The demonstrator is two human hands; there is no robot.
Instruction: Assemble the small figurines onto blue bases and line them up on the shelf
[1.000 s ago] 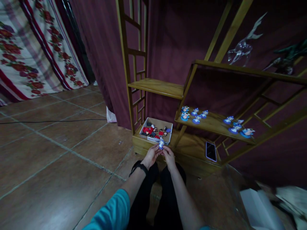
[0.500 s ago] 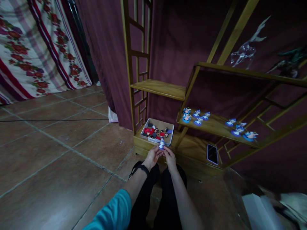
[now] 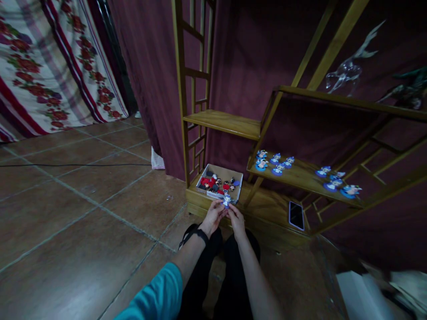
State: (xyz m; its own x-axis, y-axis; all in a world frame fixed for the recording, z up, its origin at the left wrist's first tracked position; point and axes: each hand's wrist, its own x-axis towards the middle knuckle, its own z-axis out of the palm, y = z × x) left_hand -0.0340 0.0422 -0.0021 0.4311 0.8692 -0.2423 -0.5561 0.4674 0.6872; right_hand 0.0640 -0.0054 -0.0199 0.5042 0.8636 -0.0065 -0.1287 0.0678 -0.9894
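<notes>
Looking down across brown floor tiles to a wooden shelf unit, set before a maroon curtain, with a floral cloth hanging at far left. On the low front ledge, next to a shallow box full of mostly red and black pieces, and further right, near a dark-screened phone. On the right-hand shelf, in two groups, standing blue and purple figurines.

Just before the near edge of the box, upright, a blue-and-white figurine. Held by its purplish base, between left grip and right grip, both narrow, with fingertips close together.

Too small to make out: the figurine's details and each fingertip's exact contact. Jumbled inside the box; hard to count. Cut off at right, a dark green ornament. Blurred at lower right, beside a pale box.
</notes>
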